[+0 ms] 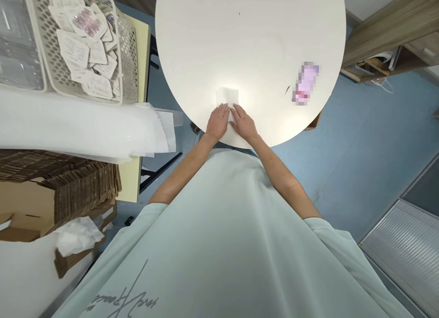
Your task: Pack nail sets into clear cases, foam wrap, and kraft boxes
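A white sheet of paper or thin foam lies at the near edge of a round white table. My left hand rests flat on the sheet's near left part, fingers stretched forward. Beside it, my right hand lies flat on the near right part, fingers pointing up and left, its fingertips touching those of the left hand. Both hands press on the sheet and hold nothing. The sheet's near portion is hidden under them.
A pink blurred object lies on the table's right side. At left stand a perforated basket of small cards, a stack of white sheets and flattened cardboard boxes. Wooden shelving is at right over blue floor.
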`<action>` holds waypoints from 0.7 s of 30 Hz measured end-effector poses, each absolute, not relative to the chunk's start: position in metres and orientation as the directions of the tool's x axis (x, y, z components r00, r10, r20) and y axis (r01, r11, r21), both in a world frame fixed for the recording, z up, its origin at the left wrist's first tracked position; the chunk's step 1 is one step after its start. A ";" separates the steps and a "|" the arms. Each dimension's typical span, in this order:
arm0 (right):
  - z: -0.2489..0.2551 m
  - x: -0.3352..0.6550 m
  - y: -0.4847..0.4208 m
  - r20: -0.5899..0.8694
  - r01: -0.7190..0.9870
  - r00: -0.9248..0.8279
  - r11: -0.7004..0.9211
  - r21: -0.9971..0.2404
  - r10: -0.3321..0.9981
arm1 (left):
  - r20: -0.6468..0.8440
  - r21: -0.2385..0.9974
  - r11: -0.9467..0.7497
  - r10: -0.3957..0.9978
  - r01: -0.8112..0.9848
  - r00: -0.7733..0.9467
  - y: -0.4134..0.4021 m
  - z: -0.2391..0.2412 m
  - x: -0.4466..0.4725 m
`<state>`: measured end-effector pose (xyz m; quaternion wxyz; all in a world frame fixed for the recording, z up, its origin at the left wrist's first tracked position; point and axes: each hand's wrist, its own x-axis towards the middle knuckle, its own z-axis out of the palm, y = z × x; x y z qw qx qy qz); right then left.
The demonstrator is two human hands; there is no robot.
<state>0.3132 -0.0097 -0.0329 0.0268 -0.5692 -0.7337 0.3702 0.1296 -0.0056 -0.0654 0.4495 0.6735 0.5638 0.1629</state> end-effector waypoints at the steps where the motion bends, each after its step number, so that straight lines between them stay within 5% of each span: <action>1: -0.032 0.316 -0.014 -0.390 0.819 -0.372 0.100 -0.565 0.843 | -0.286 0.776 0.011 0.897 0.630 0.336 -0.010 -0.064 0.127; 12: -0.016 0.333 -0.078 -0.454 0.802 -0.523 0.237 -0.548 0.721 | -0.390 0.713 -0.032 0.813 0.700 0.433 -0.078 -0.040 0.100; 21: -0.022 0.327 -0.046 -0.481 0.848 -0.285 -0.016 -0.530 0.829 | -0.473 0.707 0.370 0.881 0.603 0.013 -0.049 -0.039 0.108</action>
